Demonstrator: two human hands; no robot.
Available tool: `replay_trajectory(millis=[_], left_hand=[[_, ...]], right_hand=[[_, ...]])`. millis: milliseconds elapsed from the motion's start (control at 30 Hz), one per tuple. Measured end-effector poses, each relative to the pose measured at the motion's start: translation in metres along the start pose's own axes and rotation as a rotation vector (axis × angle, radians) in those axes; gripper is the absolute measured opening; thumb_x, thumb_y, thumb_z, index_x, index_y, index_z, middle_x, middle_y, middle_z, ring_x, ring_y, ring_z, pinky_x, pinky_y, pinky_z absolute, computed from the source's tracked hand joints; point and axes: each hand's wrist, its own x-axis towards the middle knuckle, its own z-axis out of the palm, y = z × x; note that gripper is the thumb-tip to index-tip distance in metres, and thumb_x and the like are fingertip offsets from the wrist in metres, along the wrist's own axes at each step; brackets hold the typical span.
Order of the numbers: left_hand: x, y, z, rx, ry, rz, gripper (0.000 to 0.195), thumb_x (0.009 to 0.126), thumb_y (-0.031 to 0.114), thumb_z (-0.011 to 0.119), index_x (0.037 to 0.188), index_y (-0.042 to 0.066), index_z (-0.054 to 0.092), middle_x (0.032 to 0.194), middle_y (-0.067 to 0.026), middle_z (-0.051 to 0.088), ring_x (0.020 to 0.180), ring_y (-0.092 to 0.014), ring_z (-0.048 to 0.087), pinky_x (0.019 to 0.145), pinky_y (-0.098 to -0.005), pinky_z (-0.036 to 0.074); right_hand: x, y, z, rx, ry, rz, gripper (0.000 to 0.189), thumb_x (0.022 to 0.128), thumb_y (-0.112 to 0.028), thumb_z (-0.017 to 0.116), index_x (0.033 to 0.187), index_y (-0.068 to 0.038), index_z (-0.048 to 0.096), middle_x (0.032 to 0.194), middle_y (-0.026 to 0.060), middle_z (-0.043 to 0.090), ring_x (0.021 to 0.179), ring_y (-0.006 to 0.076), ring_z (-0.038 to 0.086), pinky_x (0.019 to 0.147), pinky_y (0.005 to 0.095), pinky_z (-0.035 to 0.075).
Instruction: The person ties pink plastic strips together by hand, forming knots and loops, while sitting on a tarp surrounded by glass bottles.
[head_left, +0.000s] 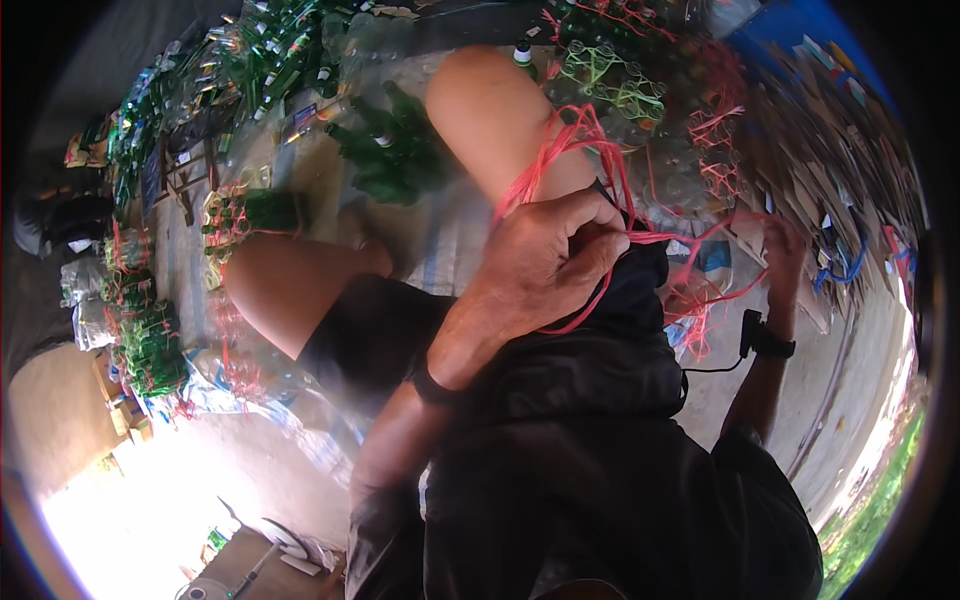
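Note:
A loose bundle of red plastic twine (585, 124) is pinched between the thumb and fingers of my left hand (540, 262), in front of my knee. Strands loop above the hand and hang below it. Away to the right, my right hand (784, 247) is raised beside a strand that runs over from the bundle; blur hides whether its fingers grip it. Below that strand a tangle of red twine (694, 300) lies beside my lap. Green glass bottles (394, 146) stand close together on the floor beyond my knees.
Tied bottle bundles (150, 345) stand at the left. A heap of green bottles (262, 52) lies at the far left. Bottles tied with yellow-green twine (615, 79) stand at the upper right, near stacked flattened cardboard (840, 157). A fan (277, 540) stands at lower left.

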Motion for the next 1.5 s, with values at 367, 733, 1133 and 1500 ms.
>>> replay_trajectory(millis=[367, 733, 1133, 1500], left_hand=[[0.01, 0.003, 0.008, 0.084, 0.04, 0.051, 0.009, 0.094, 0.005, 0.071, 0.1, -0.001, 0.067, 0.085, -0.0067, 0.067, 0.076, -0.011, 0.061, 0.07, -0.0288, 0.052], [-0.016, -0.007, -0.032, 0.508, 0.461, 0.252, 0.049, 0.075, 0.0, 0.081, 0.12, 0.003, 0.061, 0.116, -0.0153, 0.061, 0.107, -0.031, 0.062, 0.092, -0.0411, 0.052], [-0.029, -0.035, -0.014, 0.297, 0.577, -0.101, 0.058, 0.077, 0.005, 0.079, 0.129, 0.006, 0.055, 0.118, -0.0125, 0.056, 0.107, -0.026, 0.06, 0.091, -0.0395, 0.052], [-0.027, -0.069, -0.013, 0.401, 0.653, -0.01, 0.044, 0.083, 0.006, 0.076, 0.121, 0.002, 0.054, 0.105, -0.0114, 0.062, 0.089, -0.019, 0.063, 0.082, -0.0334, 0.053]], right_hand=[[-0.104, -0.254, 0.101, 0.184, -0.611, -0.546, 0.025, 0.094, 0.0, 0.064, 0.119, -0.001, 0.065, 0.096, 0.0123, 0.066, 0.089, 0.0178, 0.065, 0.079, 0.0303, 0.052], [-0.092, -0.274, 0.076, 0.236, -0.587, -0.243, 0.015, 0.1, -0.011, 0.063, 0.1, 0.002, 0.071, 0.075, -0.004, 0.06, 0.065, -0.0001, 0.044, 0.057, 0.021, 0.036], [-0.071, -0.258, 0.053, 0.365, -0.446, -0.171, 0.029, 0.105, -0.023, 0.057, 0.101, 0.003, 0.07, 0.065, -0.0079, 0.041, 0.059, 0.0016, 0.032, 0.054, 0.0217, 0.024], [-0.028, -0.142, 0.001, 0.27, -0.266, 0.079, 0.027, 0.106, -0.028, 0.056, 0.105, -0.005, 0.071, 0.063, -0.0109, 0.03, 0.054, 0.0008, 0.024, 0.05, 0.0232, 0.016]])
